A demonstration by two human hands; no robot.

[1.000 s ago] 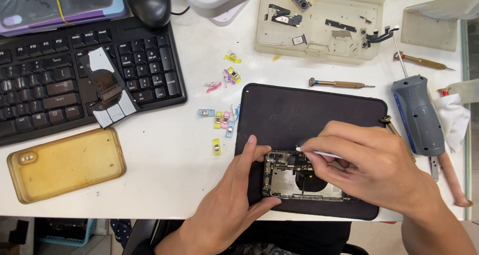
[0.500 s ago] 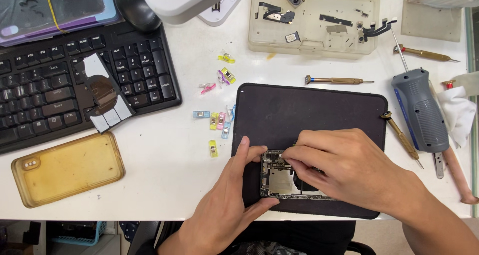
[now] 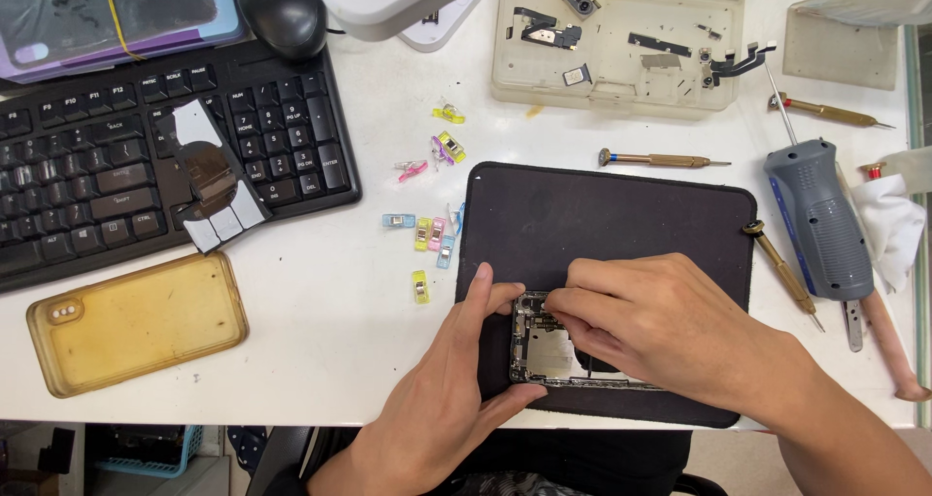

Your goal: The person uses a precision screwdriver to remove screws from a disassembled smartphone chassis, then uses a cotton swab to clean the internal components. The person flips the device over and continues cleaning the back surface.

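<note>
Opened phone [image 3: 546,352] lies on the black mat [image 3: 621,214] at the counter's near edge, long axis left-right. Left hand [image 3: 456,380] clamps its left end; right hand [image 3: 660,331] pinches, probably a thin tool, just above.

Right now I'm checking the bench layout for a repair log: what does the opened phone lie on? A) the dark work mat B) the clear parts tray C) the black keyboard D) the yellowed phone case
A: the opened phone, steadied by the left hand and worked on by the right hand, lies on the dark work mat, apart from the keyboard, tray and case.
</note>
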